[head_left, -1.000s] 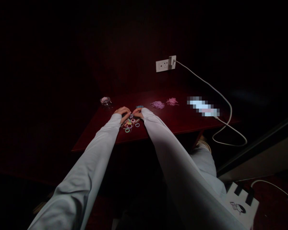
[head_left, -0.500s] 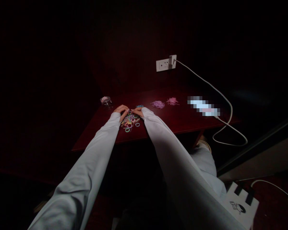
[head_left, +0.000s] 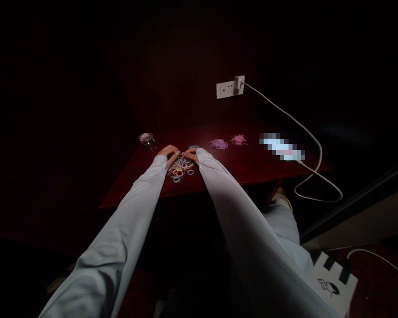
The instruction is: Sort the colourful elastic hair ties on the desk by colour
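Observation:
My left hand (head_left: 168, 153) and my right hand (head_left: 190, 153) meet over the dark red table, their fingertips pinched close together. Something small sits between them, too tiny to make out. Just below the fingers lies a loose pile of pastel hair ties (head_left: 179, 169), green, yellow, pink and purple, mixed with small thin pieces. A small blue heap (head_left: 193, 146) shows behind my right hand, partly covered by it. Farther right are a purple heap (head_left: 218, 144) of thin strips or bands and a pink heap (head_left: 239, 140) like it.
A clear round container (head_left: 146, 138) with pinkish contents stands at the table's back left. On the right lies a blurred bright device (head_left: 281, 148), its white cable (head_left: 293, 116) running to a wall socket (head_left: 225, 89). A white box or bag (head_left: 333, 282) is at lower right.
Both hands stay nearly in place over the pile, with only slight finger movement. The whole view has shifted very slightly.

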Demonstrator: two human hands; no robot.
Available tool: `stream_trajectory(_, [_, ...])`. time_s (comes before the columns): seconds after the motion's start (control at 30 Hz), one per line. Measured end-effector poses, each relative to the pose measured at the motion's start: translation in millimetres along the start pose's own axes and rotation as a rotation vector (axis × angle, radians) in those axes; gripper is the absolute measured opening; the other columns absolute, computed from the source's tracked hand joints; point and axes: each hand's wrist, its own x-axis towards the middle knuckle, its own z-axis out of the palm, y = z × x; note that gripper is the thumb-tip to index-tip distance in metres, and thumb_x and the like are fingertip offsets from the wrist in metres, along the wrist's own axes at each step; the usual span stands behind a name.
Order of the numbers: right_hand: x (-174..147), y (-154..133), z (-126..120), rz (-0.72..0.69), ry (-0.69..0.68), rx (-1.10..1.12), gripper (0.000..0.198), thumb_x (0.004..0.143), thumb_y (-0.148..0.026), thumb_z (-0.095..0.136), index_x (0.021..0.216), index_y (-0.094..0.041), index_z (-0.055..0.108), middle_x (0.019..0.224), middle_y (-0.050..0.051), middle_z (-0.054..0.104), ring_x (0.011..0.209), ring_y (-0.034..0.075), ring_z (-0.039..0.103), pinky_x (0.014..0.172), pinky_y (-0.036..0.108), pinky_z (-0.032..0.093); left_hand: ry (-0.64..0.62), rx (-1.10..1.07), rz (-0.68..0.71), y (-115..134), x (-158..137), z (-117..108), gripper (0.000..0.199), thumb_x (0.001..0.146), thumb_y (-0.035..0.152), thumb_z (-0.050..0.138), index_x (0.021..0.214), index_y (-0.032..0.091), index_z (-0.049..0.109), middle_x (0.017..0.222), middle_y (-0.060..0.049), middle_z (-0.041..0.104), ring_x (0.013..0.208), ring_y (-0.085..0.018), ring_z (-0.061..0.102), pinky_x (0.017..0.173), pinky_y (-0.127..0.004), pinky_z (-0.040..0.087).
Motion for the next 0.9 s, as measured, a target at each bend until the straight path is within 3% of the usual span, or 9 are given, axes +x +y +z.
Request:
stream_trajectory(0.3, [11.1, 14.8, 4.7, -0.031, 0.021, -0.056, 0.037, 0.095, -0.06, 0.084, 0.092, -0.024, 0.086, 0.081, -0.003, 0.078, 0.079, 0.015, 0.068, 0.077, 0.026, 0.051, 0.032, 0.039, 0.073, 3.6, -4.0, 2.6, 0.037, 0.11, 0.05, 0.062, 0.087, 0.023, 0.074, 0.104, -0.009, 0.08, 0.08, -0.02, 0.069, 0.079, -0.035, 0.058])
stream_trajectory(0.57, [5.5, 7.7, 3.3, -0.053, 0.078, -0.154, 0.029, 0.097, -0.053, 0.082, 0.093, -0.024, 0.086, 0.09, -0.002, 0.08, 0.091, 0.018, 0.072, 0.086, 0.027, 0.053, -0.006, 0.102, -0.016, -1.0, 0.3, 2.9, 0.026, 0.101, 0.042, 0.069, 0.083, 0.024, 0.072, 0.105, -0.007, 0.08, 0.077, -0.019, 0.066, 0.075, -0.034, 0.054])
stream_trajectory(0.73, [3.4, 4.3, 3.8, -0.076, 0.151, -0.192, 0.017, 0.096, -0.037, 0.079, 0.088, -0.024, 0.086, 0.1, 0.0, 0.077, 0.102, 0.019, 0.071, 0.099, 0.03, 0.054, 0.0, 0.186, -0.082, 26.9, -2.7, -5.0, 0.021, 0.104, 0.035, 0.066, 0.088, 0.023, 0.073, 0.117, -0.007, 0.082, 0.085, -0.02, 0.069, 0.089, -0.038, 0.055])
stream_trajectory(0.83, [2.3, 4.8, 4.6, -0.095, 0.215, -0.173, 0.019, 0.095, -0.036, 0.077, 0.084, -0.024, 0.085, 0.112, 0.002, 0.074, 0.106, 0.019, 0.07, 0.105, 0.033, 0.054, 0.038, 0.25, -0.073, 48.4, -5.7, -10.6, 0.021, 0.105, 0.032, 0.065, 0.087, 0.023, 0.072, 0.136, -0.009, 0.08, 0.101, -0.024, 0.073, 0.097, -0.042, 0.054])
stream_trajectory(0.9, [2.1, 6.6, 5.2, -0.104, 0.268, -0.155, 0.018, 0.094, -0.034, 0.076, 0.082, -0.023, 0.083, 0.12, 0.004, 0.072, 0.111, 0.02, 0.069, 0.108, 0.035, 0.054, 0.069, 0.31, -0.079, 59.0, -6.8, -13.2, 0.021, 0.104, 0.03, 0.067, 0.085, 0.023, 0.07, 0.149, -0.009, 0.075, 0.1, -0.024, 0.071, 0.096, -0.042, 0.053])
